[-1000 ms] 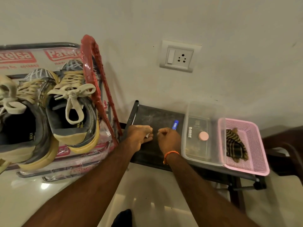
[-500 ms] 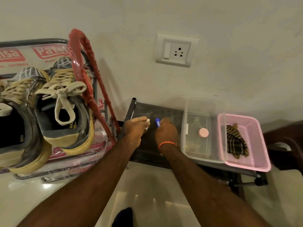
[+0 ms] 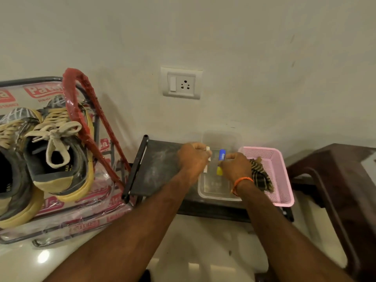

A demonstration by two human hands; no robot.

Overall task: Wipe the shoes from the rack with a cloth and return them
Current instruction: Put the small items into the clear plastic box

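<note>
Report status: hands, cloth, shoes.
Left hand grips small white item; right hand grips blue-yellow item, both over clear container. Cloth in pink basket, untouched. Shoes on rack.

We face a plain off-white wall with a white switch and socket plate set low. Below us lies glossy pale floor catching light reflections, and dark brown wooden furniture stands at our right.

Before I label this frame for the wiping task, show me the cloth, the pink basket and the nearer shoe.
cloth [image 3: 261,176], head view, on its striped middle fold.
pink basket [image 3: 284,180], head view, on its right mesh wall.
shoe [image 3: 61,159], head view, on its dark collar.
</note>
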